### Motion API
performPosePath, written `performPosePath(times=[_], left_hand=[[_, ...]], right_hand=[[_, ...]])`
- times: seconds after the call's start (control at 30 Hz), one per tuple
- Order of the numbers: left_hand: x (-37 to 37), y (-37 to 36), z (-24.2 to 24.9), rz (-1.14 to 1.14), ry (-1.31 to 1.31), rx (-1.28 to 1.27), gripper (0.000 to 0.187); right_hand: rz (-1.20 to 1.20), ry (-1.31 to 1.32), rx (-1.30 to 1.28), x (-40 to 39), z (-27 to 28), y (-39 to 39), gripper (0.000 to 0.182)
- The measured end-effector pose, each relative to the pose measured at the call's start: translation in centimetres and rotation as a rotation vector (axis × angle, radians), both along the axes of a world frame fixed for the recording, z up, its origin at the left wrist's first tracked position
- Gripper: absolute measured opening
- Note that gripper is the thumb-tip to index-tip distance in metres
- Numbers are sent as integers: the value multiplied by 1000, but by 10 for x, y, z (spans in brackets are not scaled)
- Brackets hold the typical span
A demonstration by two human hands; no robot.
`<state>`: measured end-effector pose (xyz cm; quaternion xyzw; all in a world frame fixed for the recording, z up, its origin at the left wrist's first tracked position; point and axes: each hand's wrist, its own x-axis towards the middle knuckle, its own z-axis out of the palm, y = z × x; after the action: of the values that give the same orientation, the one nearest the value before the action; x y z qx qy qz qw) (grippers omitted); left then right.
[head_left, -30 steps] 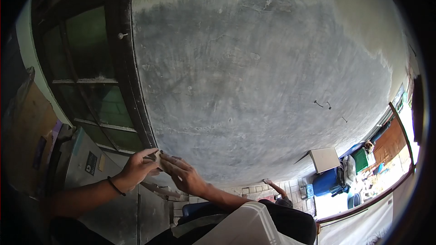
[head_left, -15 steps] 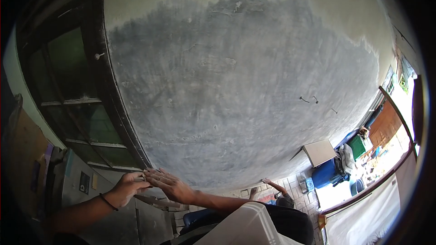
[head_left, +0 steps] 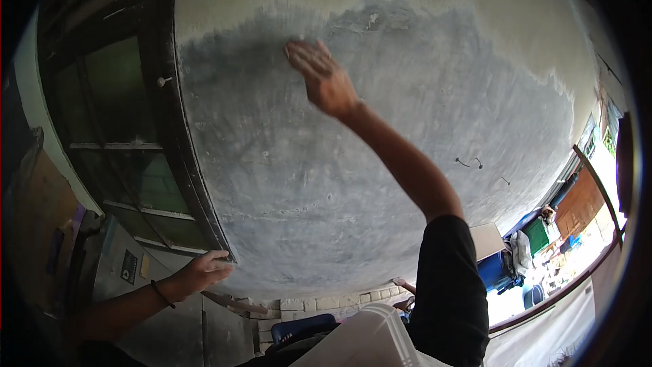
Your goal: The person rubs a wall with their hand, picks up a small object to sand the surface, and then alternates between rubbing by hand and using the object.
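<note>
My right hand (head_left: 327, 85) reaches up to the grey patch of the wall (head_left: 380, 149), fingers stretched out and thumb apart. It lies flat against or very close to the surface; its palm side is hidden and the fingers are slightly blurred. Low at the left, my left hand (head_left: 200, 274) is beside the foot of the dark door frame (head_left: 197, 183). Its fingers point right, loosely bent with a gap between them, and nothing shows in that gap. A dark band circles the left wrist.
At lower left stands a grey metal cabinet (head_left: 112, 272). A pale plastic container (head_left: 363, 340) sits close below me. A blue seat (head_left: 299, 326) and another person's hand (head_left: 399, 281) are near the wall's base. Nails (head_left: 468, 163) stick out at right, above a cardboard box (head_left: 485, 239).
My right hand has left my left hand and moved up onto the upper wall. The left hand stays low near the door frame. The view has shifted slightly.
</note>
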<state>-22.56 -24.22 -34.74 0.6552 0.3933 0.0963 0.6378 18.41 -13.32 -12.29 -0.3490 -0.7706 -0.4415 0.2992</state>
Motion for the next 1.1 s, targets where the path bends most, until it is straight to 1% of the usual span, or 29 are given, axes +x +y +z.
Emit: performPosePath(times=[0.07,0.1,0.17,0.2,0.23,0.27,0.3,0.37,0.4,0.47,0.57,0.6,0.63,0.67,0.77,0.8,0.83,0.87,0.9,1.0,1.07,1.1], left_hand=[[0,2,6,-16,11,23,70],[0,3,11,-10,31,13,69],[1,2,21,8,47,6,69],[3,0,25,19,38,-6,69],[3,0,25,33,22,-18,69],[2,3,21,45,9,-22,69],[1,6,15,20,-24,4,69],[0,11,13,-8,-56,27,69],[1,11,18,3,-53,10,69],[-1,11,27,-3,-39,-12,69],[-13,12,31,27,-61,-5,68],[-18,12,30,29,-61,35,67],[-23,11,29,34,-55,76,66],[-26,8,30,38,-49,66,66],[-26,2,39,12,-30,119,67],[-21,0,43,-13,-32,159,67],[-19,-1,46,-36,-36,209,68],[-19,2,47,-43,-44,232,68],[-19,2,46,-66,-38,216,68],[-22,7,45,-90,-29,204,68],[-23,8,43,-76,-34,204,69],[-23,8,45,-69,-45,207,69]], right_hand=[[-8,-62,67,10,27,7,57],[-6,-62,71,16,31,6,57],[-112,-253,126,24,39,7,52],[-101,-259,127,24,36,7,52],[-156,-235,97,19,31,2,54],[-212,-211,66,13,30,2,59],[-201,-220,63,6,34,9,59],[-281,-223,172,-10,46,22,75],[-286,-222,171,-21,56,31,75],[-318,-222,262,-45,75,45,79],[-338,-257,300,-44,77,47,81],[-338,-263,294,-44,75,45,81],[-356,-234,285,-44,70,42,82],[-374,-200,270,-44,63,39,82],[-346,-152,279,-34,41,41,83],[-360,-160,271,-35,41,36,83],[-425,-197,284,-38,47,34,83],[-486,-232,320,-42,60,36,83],[-493,-233,346,-46,73,41,83],[-441,-169,410,-52,84,52,84],[-413,-70,338,-55,69,45,85],[-402,-71,337,-53,56,42,85]])
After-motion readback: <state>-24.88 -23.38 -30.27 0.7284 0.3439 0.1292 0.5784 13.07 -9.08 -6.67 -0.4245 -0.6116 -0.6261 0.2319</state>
